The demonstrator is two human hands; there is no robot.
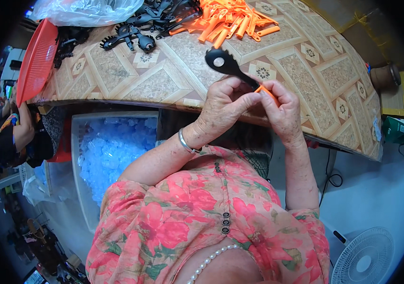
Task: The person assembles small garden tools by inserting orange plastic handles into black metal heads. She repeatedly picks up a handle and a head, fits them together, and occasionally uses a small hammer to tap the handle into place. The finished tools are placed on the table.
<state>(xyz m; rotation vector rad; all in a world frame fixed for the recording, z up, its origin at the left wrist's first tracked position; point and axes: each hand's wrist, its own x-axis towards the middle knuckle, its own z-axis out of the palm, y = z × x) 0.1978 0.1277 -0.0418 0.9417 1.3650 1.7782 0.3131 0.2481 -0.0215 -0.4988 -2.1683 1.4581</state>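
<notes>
Patterned tabletop [164, 80], black toothed tool [227, 63] pinched by left hand [223, 106] fingers, right hand [282, 111] fingers closed on orange handle [266, 91] — parts meeting between both.

Fingers [254, 97] hide most of the orange piece [269, 93], seemingly.

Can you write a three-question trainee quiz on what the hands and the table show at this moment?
1. True or false: both hands hold the black toothed spoon piece together.
2. Which colour is the handle piece pinched by the right hand? A) blue B) orange C) white
3. Fill in: the red basket stands at the table's ____ end.

Key
1. True: the left hand grips its stem, and the right hand meets it there.
2. B, matching the pile of orange handles on the far side of the table.
3. Left, beside the heap of black parts.
</notes>
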